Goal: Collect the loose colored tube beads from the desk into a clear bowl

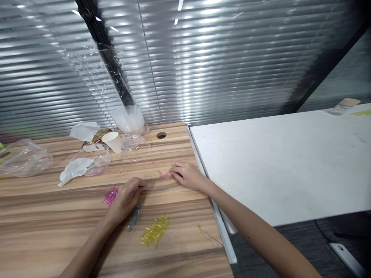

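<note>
On the wood-grain table (179, 216), my right hand (185, 175) has its fingers drawn together at the edge of a small pile of mixed pink and yellow pieces (162, 175). My left hand (130, 193) rests to the left and nearer, its fingertips pinched; anything between them is too small to make out. Beside its wrist lies a pile of pink-purple pieces (110, 196), partly behind the hand. Grey-green pieces (135, 218) lie just right of the left forearm. Closer to me is a larger pile of yellow pieces (155, 231).
At the back left are a paper cup (113, 141), a clear lid (136, 148), a clear dish (100, 162) with a tissue (75, 168), a plastic bag (129, 117) and a clear container (24, 158). A white table (275, 166) adjoins on the right. Blinds stand behind.
</note>
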`<state>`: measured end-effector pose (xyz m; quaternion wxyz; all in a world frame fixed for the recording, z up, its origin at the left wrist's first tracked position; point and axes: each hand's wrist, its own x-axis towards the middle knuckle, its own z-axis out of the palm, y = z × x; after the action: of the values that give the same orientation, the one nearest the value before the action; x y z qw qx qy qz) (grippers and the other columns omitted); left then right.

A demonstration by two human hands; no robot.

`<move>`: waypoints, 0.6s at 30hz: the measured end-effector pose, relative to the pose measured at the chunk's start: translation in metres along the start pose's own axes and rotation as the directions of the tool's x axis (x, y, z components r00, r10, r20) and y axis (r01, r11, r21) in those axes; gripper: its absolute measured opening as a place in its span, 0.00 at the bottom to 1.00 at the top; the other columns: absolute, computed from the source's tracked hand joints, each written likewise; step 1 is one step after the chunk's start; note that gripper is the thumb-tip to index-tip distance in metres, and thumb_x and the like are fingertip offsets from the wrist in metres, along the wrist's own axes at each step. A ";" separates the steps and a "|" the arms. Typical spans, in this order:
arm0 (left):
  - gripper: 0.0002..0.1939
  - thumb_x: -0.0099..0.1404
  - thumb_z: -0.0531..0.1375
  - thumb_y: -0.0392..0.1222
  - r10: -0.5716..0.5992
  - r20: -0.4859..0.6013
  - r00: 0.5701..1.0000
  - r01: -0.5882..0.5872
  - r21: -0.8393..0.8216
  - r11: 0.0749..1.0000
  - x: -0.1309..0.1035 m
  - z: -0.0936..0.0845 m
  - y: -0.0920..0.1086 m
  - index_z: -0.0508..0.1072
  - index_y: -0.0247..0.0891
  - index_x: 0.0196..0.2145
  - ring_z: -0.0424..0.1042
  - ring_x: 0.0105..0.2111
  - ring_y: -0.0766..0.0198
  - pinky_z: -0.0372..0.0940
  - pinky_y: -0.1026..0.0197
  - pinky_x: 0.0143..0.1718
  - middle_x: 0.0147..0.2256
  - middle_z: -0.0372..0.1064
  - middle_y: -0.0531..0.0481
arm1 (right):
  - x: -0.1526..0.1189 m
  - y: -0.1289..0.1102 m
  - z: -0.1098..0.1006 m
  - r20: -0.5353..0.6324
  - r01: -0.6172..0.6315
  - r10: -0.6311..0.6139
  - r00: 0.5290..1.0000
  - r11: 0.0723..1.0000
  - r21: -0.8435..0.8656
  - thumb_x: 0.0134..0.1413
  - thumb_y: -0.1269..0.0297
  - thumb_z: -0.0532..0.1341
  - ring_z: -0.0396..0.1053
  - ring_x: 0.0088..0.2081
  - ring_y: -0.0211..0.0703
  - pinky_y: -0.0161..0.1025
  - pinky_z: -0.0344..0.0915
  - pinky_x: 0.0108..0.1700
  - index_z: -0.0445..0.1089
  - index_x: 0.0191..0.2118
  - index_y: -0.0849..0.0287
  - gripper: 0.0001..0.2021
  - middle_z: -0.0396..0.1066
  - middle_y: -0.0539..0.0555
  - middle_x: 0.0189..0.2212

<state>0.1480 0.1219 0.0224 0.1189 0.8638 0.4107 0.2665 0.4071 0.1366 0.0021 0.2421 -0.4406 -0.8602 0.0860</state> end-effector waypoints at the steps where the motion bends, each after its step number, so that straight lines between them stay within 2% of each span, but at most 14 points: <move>1: 0.08 0.64 0.50 0.36 0.001 0.000 1.000 -0.001 0.000 1.000 0.000 0.000 0.000 0.67 0.39 0.30 0.69 0.29 0.65 0.63 0.65 0.30 0.28 0.69 0.52 | 0.000 0.000 0.000 0.003 -0.001 0.001 1.000 1.000 -0.002 0.62 0.68 0.52 0.65 0.34 0.37 0.34 0.55 0.34 0.71 0.38 0.60 0.10 0.67 0.52 0.34; 18: 0.08 0.65 0.50 0.37 0.003 0.049 0.999 -0.001 -0.036 0.999 0.000 0.002 0.002 0.67 0.39 0.31 0.68 0.30 0.65 0.63 0.64 0.32 0.29 0.69 0.51 | -0.001 -0.002 -0.004 0.020 -0.010 0.010 1.000 1.000 -0.003 0.63 0.68 0.51 0.66 0.36 0.38 0.33 0.56 0.35 0.71 0.40 0.59 0.11 0.68 0.53 0.35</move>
<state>0.1503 0.1204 0.0214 0.1442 0.8682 0.4021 0.2524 0.4078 0.1341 0.0061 0.2322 -0.4444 -0.8605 0.0904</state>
